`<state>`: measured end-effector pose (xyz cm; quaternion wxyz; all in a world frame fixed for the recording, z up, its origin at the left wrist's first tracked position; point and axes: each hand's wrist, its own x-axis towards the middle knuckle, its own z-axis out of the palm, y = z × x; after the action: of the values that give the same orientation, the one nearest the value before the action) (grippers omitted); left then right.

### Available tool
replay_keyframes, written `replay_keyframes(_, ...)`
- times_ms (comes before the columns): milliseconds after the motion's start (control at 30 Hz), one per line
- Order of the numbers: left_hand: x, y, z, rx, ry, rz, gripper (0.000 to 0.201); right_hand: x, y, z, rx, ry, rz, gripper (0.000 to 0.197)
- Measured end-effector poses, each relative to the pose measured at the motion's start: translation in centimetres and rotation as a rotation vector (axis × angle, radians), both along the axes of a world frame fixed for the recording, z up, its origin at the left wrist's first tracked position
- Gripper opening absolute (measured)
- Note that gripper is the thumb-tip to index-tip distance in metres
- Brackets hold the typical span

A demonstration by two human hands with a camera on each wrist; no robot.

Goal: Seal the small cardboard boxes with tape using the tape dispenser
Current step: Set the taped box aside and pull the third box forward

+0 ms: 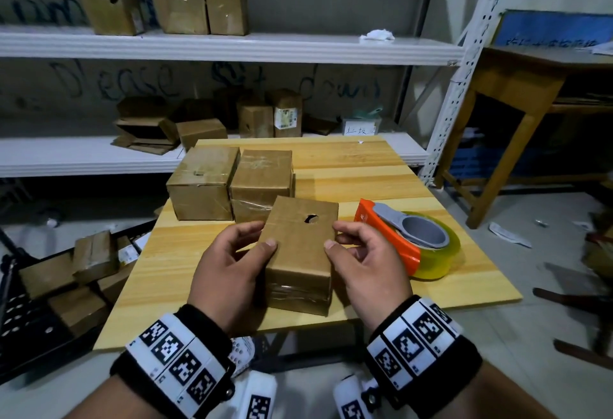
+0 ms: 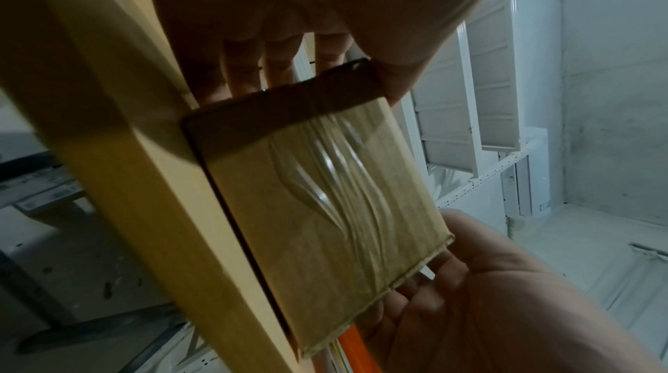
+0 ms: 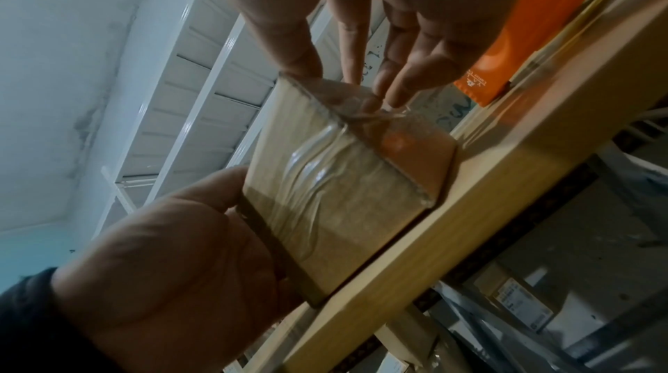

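Observation:
A small cardboard box [image 1: 300, 252] with a round hole in its top lies near the front edge of the wooden table [image 1: 348, 169]. My left hand [image 1: 257, 236] grips its left side, thumb on top. My right hand [image 1: 335, 236] pinches its right side in the same way. The box's near end [image 2: 325, 207] is covered with wrinkled clear tape, which also shows in the right wrist view [image 3: 325, 179]. The orange tape dispenser [image 1: 408, 239] with its clear roll lies on the table just right of my right hand, and nobody holds it.
Two taped boxes [image 1: 202, 183] [image 1: 262, 179] stand side by side behind the held box. White shelves [image 1: 232, 47] behind the table carry several more boxes. Boxes in a black crate [image 1: 66, 286] sit on the floor at left. A wooden desk [image 1: 517, 93] stands at right.

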<state>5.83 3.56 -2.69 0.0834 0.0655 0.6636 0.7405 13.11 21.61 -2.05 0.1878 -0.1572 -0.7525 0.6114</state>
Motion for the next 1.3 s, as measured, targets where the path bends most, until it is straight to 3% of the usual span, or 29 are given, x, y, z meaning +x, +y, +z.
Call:
replay_keyframes(167, 0.0, -0.2, -0.1, -0.152, 0.151, 0.039, 0.015, -0.5, 0.7, -0.3, 0.011, 0.029, -0.038, 0.025)
replay_keyframes(300, 0.3, -0.1, 0.2, -0.144, 0.106, 0.013, 0.014, -1.2, 1.7, -0.3, -0.062, 0.053, -0.046, 0.040)
replay_keyframes(433, 0.3, -0.2, 0.6, -0.018, 0.019, -0.077, 0.018, -1.7, 2.6, -0.2, -0.089, 0.042, -0.014, 0.055)
replay_keyframes(500, 0.3, -0.4, 0.9, 0.003, -0.009, -0.127, 0.034, -1.7, 2.6, -0.3, -0.053, 0.032, 0.000, 0.056)
replay_keyframes(600, 0.0, -1.2, 0.9, -0.292, 0.233, -0.146, 0.079, -1.6, 2.3, -0.5, 0.027, 0.009, -0.002, 0.054)
replay_keyframes(667, -0.3, -1.5, 0.9, -0.496, 0.308, -0.156, 0.107, -1.4, 2.2, -0.5, 0.073, -0.001, -0.012, 0.054)
replay_keyframes(767, -0.7, -1.6, 1.1, -0.661, 0.318, -0.195, 0.125, -1.3, 2.4, -0.7, 0.167, -0.024, -0.041, 0.058)
replay_keyframes(867, -0.9, -1.9, 1.3, -0.648, 0.267, -0.170, 0.116, -1.1, 2.7, -1.0, 0.211, -0.061, -0.058, 0.075)
replay_keyframes(1067, -1.6, -2.2, 1.1, -0.468, 0.323, -0.119, 0.047, -0.4, 2.2, -0.7, 0.241, -0.134, -0.068, 0.084)
replay_keyframes(1300, -1.9, -2.1, 0.4, -0.449, 0.359, -0.127, 0.044, 0.1, 2.2, 0.4, 0.251, -0.101, -0.058, 0.073)
